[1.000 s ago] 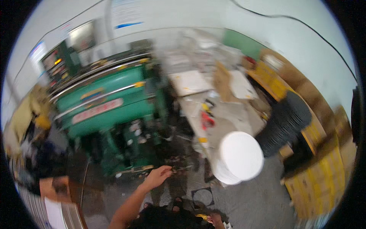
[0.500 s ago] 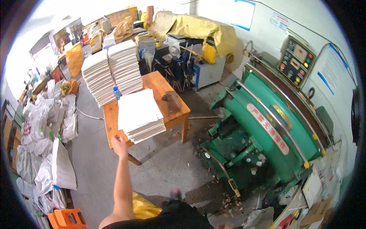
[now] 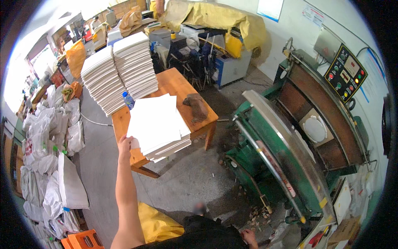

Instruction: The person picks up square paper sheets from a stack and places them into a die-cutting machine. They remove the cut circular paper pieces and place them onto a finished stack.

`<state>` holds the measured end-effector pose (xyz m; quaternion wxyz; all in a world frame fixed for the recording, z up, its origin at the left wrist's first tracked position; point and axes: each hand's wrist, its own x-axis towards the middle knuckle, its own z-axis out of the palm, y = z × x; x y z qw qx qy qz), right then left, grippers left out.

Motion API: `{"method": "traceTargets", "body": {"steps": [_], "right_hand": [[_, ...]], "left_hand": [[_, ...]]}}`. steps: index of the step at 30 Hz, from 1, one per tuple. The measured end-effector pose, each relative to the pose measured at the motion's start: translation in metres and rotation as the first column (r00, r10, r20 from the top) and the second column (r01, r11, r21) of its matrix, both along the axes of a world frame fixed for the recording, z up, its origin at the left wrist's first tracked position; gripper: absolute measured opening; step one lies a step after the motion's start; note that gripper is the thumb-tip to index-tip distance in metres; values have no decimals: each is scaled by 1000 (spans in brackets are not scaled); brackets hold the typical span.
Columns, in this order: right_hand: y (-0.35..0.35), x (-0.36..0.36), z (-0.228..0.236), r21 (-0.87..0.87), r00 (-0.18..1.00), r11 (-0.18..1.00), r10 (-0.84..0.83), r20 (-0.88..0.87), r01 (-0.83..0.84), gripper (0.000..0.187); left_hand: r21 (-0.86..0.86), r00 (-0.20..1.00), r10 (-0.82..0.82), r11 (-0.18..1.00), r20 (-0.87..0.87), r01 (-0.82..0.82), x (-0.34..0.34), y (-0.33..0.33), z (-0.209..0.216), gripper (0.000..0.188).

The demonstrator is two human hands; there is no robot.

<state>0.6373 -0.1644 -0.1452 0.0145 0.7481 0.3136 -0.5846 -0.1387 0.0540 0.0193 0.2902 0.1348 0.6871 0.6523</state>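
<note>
My left hand (image 3: pixel 124 146) reaches over the wooden table's near left corner, its fingers closed at the left edge of the top white sheet (image 3: pixel 155 124). That sheet lies slightly askew on a low stack of white boards (image 3: pixel 171 146). My right hand (image 3: pixel 250 237) shows small at the lower edge, beside my dark clothing, and its fingers are too unclear to read. To the right, the green press (image 3: pixel 257 143) stands apart at its jaws, with a pale board bearing a round shape (image 3: pixel 315 129) on its inner plate.
Two tall white board stacks (image 3: pixel 134 62) and a blue-capped bottle (image 3: pixel 128 99) stand on the table (image 3: pixel 166 81), near a brown cloth-like thing (image 3: pixel 195 108). White sacks (image 3: pixel 68 182) line the left. Scraps (image 3: pixel 259 218) litter the floor by the press. A control panel (image 3: pixel 345 74) hangs right.
My left hand has risen from the table corner to the sheet's edge. The press jaws have swung apart, exposing the inner plate. My right hand shows more at the lower edge.
</note>
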Motion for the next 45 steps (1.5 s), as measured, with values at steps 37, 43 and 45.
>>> {"method": "traceTargets", "body": {"steps": [37, 43, 45], "right_hand": [[335, 321, 158, 263, 353, 302, -300, -886, 916, 43], [190, 350, 199, 348, 268, -60, -521, -810, 935, 49], [152, 344, 195, 359, 238, -108, -569, -787, 927, 46]], "left_hand": [[224, 125, -596, 475, 793, 851, 690, 23, 12, 48], [311, 177, -714, 496, 678, 811, 847, 131, -55, 41], [298, 211, -667, 563, 714, 771, 869, 163, -87, 36]]}}
